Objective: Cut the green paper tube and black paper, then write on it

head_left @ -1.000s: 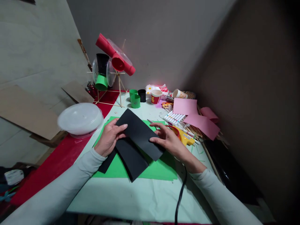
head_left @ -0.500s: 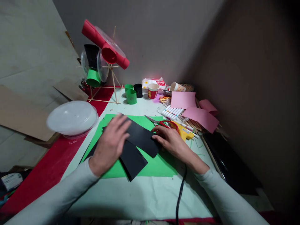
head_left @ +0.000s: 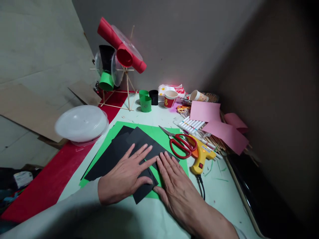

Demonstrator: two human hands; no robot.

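Note:
Both of my hands lie flat on black paper sheets (head_left: 117, 151) stacked on a green sheet (head_left: 159, 132). My left hand (head_left: 127, 176) presses the black paper with fingers spread, pointing up and right. Beside it, my right hand (head_left: 174, 186) rests with fingers stretched out, touching the black paper's right edge and the green sheet. Neither hand grips anything.
Red scissors (head_left: 180, 144) and a yellow glue gun (head_left: 200, 157) lie right of the green sheet. Markers (head_left: 191, 125), pink paper (head_left: 205, 112), cups (head_left: 170, 98) and a stick-and-cup model (head_left: 119, 56) stand farther back. A clear plastic lid (head_left: 81, 123) sits on the left, on red paper (head_left: 50, 182).
The black paper has been laid down flat. Both hands moved toward me and now press it with open palms. The right hand left the spot near the scissors.

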